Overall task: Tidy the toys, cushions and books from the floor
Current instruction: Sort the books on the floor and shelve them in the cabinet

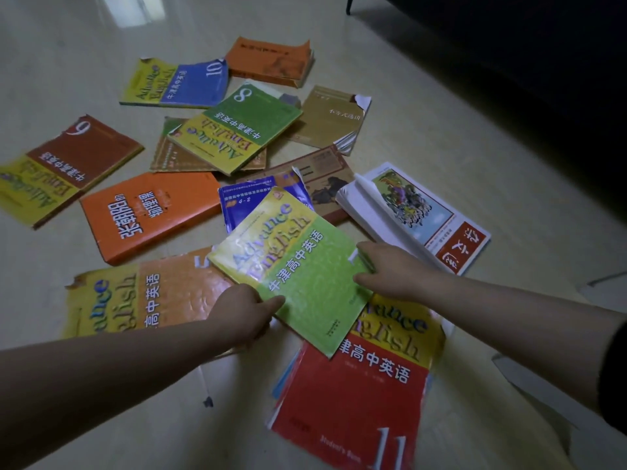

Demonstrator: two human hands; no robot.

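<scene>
Several textbooks lie scattered on the pale floor. A yellow and light-green English book (291, 266) is held between both hands, tilted just above the others. My left hand (242, 312) grips its near left edge, thumb on the cover. My right hand (390, 269) pinches its right edge. Under it lie a red and yellow book marked 11 (353, 412) and an orange and yellow one (149, 296). Farther off are an orange book (149, 215), a brown and yellow book marked 6 (64, 167), a green one marked 8 (234, 127) and a blue one marked 10 (176, 83).
A white book with a colourful picture and curled pages (417, 215) lies right of the hands. A dark piece of furniture (509, 45) fills the upper right. Bare floor (68, 45) stretches to the far left and along the near edge.
</scene>
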